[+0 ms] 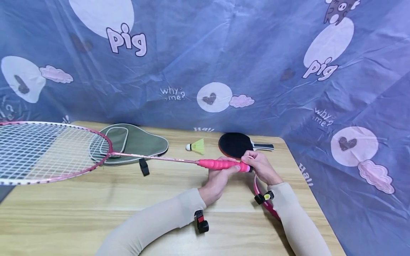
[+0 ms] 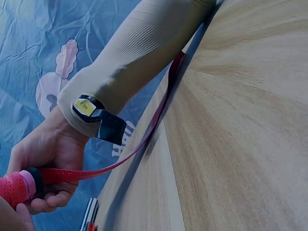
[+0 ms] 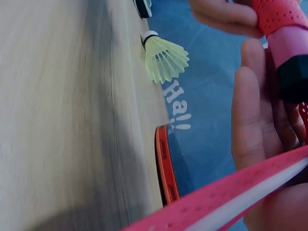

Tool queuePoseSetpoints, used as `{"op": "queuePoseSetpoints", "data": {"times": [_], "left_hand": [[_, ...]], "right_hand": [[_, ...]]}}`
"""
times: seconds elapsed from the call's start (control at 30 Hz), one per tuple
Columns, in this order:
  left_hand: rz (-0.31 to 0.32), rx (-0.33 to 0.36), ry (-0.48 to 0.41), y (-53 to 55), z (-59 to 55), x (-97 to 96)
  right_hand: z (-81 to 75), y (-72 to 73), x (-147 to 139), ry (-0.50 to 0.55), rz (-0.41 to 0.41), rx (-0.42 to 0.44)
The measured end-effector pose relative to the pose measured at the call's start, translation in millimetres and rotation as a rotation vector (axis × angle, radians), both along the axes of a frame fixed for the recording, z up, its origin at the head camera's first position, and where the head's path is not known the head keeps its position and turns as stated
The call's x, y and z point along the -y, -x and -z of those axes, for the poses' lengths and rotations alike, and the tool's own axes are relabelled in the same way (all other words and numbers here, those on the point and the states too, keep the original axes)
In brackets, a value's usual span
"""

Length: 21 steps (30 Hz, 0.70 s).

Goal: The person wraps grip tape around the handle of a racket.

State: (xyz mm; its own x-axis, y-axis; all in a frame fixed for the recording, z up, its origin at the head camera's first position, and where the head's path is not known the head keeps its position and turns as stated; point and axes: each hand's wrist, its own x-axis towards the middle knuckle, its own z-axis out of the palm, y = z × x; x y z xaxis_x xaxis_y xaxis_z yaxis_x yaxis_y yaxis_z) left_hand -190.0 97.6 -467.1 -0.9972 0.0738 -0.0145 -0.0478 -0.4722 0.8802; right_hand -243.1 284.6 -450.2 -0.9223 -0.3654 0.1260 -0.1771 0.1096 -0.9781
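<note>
Badminton racket (image 1: 153,158) held roughly level above the table (image 1: 160,217); pink strip (image 2: 72,174) trailing from its butt end.

Seen from here, the long axis runs side to side before the person: strung head far out to the left, pink handle (image 1: 213,164) at the hands. Left hand (image 1: 217,182) has its fingers wrapped round the handle. Right hand (image 1: 262,168) is at the black end cap (image 3: 294,79), the nearer to the strip, and appears to pinch it; fingertip contact is partly hidden. Strip drops toward the right forearm, at a marked angle to the handle. Judgement: control turns on that angle, left hand steadying the axis. Shuttlecock (image 1: 196,146) lies beyond.
</note>
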Motion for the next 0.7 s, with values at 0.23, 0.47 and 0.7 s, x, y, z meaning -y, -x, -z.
{"op": "queuePoseSetpoints", "data": {"times": [0.23, 0.47, 0.7], "left_hand": [[0.046, 0.000, 0.059, -1.1, -1.8, 1.1], [0.088, -0.015, 0.070, -2.8, -1.2, 1.3], [0.118, -0.024, 0.060, -2.3, 2.8, 1.4]], "right_hand": [[0.8, 3.2, -7.3, -0.020, -0.014, 0.045], [-1.4, 2.8, -8.9, -0.014, -0.076, 0.231], [-4.1, -0.6, 0.8, -0.067, -0.021, 0.253]]}}
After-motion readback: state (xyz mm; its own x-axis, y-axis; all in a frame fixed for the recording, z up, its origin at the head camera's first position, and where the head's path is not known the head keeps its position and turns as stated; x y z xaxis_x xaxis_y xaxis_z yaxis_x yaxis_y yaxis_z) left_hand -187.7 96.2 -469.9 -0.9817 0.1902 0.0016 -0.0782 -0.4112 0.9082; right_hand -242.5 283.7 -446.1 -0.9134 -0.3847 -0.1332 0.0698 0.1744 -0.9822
